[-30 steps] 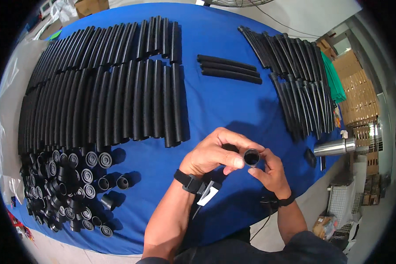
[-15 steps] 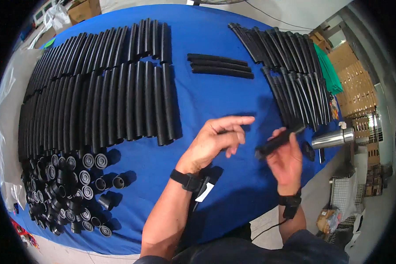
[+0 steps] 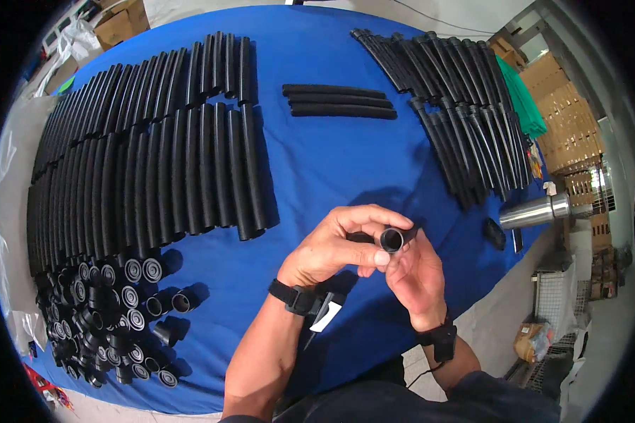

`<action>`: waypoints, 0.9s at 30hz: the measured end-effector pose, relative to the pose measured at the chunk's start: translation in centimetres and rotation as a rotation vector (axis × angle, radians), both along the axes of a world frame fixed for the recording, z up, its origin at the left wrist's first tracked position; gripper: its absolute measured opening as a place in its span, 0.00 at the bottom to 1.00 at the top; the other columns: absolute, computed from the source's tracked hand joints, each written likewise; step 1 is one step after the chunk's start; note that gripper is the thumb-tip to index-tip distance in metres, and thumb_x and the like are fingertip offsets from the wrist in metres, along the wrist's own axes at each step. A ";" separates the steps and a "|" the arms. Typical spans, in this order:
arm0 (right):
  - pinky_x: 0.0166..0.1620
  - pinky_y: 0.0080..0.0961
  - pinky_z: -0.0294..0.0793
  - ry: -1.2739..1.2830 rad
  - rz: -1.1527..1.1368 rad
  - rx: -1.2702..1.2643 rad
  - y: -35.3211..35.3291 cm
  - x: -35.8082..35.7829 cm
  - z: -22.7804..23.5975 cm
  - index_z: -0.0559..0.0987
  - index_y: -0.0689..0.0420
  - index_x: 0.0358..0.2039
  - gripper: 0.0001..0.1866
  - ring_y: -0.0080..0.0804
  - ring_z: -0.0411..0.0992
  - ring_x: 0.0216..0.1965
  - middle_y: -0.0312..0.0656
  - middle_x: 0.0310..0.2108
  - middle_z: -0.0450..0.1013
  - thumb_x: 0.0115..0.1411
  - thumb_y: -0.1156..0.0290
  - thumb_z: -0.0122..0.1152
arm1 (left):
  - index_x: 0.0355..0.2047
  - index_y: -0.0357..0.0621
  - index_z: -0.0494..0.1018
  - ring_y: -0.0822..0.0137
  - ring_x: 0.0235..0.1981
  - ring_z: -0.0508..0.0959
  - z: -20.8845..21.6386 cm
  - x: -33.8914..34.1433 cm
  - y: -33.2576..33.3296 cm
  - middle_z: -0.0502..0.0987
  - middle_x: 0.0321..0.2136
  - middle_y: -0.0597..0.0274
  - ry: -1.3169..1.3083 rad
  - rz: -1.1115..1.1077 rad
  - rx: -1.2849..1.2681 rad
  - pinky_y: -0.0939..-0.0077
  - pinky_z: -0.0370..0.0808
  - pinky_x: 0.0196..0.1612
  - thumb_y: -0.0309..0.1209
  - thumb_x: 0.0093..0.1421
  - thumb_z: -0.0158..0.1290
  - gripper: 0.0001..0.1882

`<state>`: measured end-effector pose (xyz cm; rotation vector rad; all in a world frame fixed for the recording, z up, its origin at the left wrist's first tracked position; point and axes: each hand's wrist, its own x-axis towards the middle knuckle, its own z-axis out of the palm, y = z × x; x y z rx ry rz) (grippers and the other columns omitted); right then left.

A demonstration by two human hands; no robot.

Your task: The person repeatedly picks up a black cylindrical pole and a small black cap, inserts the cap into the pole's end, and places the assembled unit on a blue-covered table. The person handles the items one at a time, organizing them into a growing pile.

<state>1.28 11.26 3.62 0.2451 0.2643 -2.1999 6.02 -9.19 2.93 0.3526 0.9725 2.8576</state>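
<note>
A short black tube [image 3: 406, 240] is held up above the blue cloth, its round open end turned toward me. My left hand [image 3: 335, 244] closes on that end, with the thumb at the lower rim and the index finger over the top. From the other side my right hand [image 3: 418, 276] grips the same tube; its fingers are partly hidden behind it. Most of the tube's length is foreshortened and out of sight. Both wrists wear black straps.
Long black tubes [image 3: 190, 173] lie in two rows at the left, with black round caps [image 3: 130, 296] heaped below them. Three tubes [image 3: 339, 101] lie crosswise at the far middle. Capped tubes [image 3: 466, 130] fill the far right, near a metal cylinder [image 3: 533, 211].
My right hand has brought the tube leftward and turned its open end toward me. My left hand, free before with its index finger extended, has closed on that end.
</note>
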 end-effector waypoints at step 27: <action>0.40 0.29 0.79 0.034 0.023 0.260 2.0 -0.9 0.4 0.77 0.59 0.49 0.16 0.31 0.76 0.36 0.42 0.40 0.78 0.73 0.59 0.55 | 0.64 0.35 0.65 0.56 0.45 0.84 -0.2 -1.0 -0.6 0.78 0.45 0.48 -0.134 0.192 0.565 0.64 0.86 0.40 0.36 0.74 0.43 0.23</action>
